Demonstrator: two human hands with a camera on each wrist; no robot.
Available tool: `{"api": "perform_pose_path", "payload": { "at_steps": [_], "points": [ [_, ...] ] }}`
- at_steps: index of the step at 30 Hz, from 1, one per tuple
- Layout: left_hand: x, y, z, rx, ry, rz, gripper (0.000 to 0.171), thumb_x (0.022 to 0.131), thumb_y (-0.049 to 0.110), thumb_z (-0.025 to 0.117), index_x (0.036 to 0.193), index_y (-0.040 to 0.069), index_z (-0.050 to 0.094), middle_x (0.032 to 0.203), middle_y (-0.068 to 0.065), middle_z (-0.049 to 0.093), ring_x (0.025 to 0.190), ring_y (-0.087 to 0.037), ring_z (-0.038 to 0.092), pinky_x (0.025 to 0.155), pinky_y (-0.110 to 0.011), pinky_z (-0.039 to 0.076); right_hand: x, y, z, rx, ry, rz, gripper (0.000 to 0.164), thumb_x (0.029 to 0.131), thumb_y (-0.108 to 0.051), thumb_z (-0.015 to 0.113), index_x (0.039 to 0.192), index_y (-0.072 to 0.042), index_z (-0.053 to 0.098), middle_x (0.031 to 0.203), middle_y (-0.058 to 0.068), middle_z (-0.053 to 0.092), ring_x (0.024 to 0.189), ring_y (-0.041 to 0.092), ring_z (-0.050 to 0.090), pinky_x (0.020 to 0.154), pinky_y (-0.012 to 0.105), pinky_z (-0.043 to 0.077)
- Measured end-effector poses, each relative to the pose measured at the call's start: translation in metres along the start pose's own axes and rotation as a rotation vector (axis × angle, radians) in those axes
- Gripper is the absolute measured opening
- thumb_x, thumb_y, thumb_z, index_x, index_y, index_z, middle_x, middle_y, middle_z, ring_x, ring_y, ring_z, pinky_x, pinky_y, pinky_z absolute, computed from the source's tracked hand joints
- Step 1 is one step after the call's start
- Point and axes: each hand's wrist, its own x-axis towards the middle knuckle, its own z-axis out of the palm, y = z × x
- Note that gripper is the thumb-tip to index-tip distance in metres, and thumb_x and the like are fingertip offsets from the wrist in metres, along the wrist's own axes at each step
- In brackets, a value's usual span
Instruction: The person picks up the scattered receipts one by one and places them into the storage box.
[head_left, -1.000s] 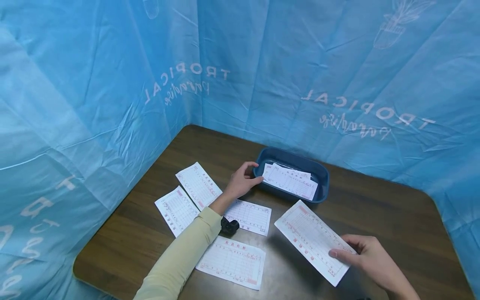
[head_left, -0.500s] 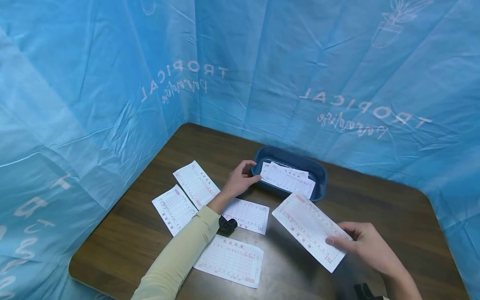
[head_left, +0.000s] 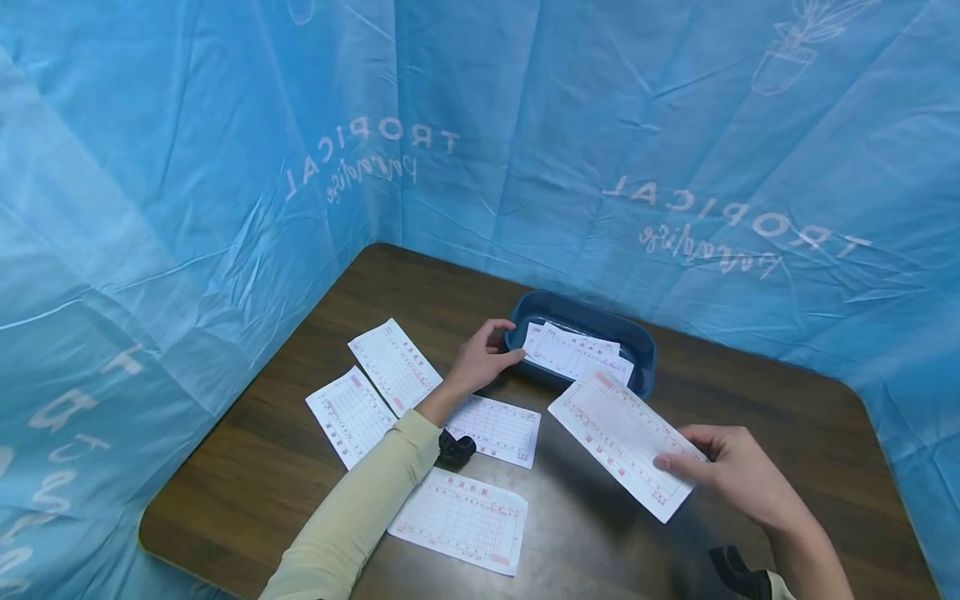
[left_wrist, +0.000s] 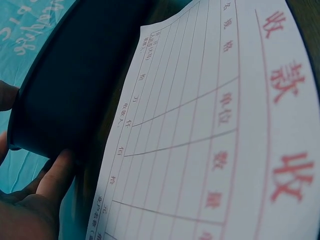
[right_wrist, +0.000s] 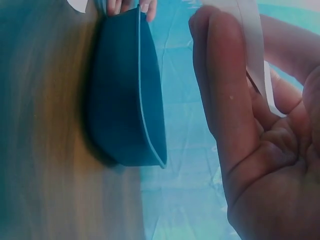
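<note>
In the head view my left hand grips the left end of a dark blue plastic basin, fingers at its end and thumb on the near wall. White receipt slips printed in red lie overlapping inside. My right hand pinches another receipt slip by its right end, thumb on top. The slip is held above the table, tilted, its far corner overlapping the basin's near rim in this view. In the right wrist view, the fingers are behind the slip's edge, with the basin beyond.
Several receipt slips lie on the brown wooden table: two at the left, one under the left wrist, one nearest the front. Blue printed cloth hangs behind and left of the table.
My right hand has moved the slip forward and slightly up, toward the basin. The left hand keeps its grip on the basin, which stays in place.
</note>
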Motion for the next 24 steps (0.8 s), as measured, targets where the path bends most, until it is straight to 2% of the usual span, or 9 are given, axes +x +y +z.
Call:
{"api": "perform_pose_path", "payload": {
  "at_steps": [9, 24],
  "points": [
    [-0.001, -0.001, 0.001, -0.017, -0.014, -0.012, 0.046, 0.087, 0.038, 0.070, 0.128, 0.033, 0.051, 0.128, -0.006, 0.055, 0.108, -0.025, 0.057, 0.086, -0.042, 0.049, 0.009, -0.004, -0.009, -0.047, 0.082, -0.007, 0.045, 0.080, -0.037, 0.078, 0.106, -0.002, 0.070, 0.080, 0.003, 0.070, 0.061, 0.019, 0.064, 0.052, 0.032, 0.049],
    [0.000, 0.001, -0.001, -0.008, -0.020, -0.015, 0.047, 0.086, 0.041, 0.070, 0.128, 0.033, 0.051, 0.131, -0.004, 0.053, 0.111, -0.025, 0.056, 0.087, -0.042, 0.049, 0.034, -0.007, -0.021, -0.014, 0.092, -0.040, 0.044, 0.082, -0.038, 0.075, 0.107, -0.002, 0.070, 0.083, 0.007, 0.070, 0.063, 0.023, 0.065, 0.051, 0.032, 0.045]
  ]
}}
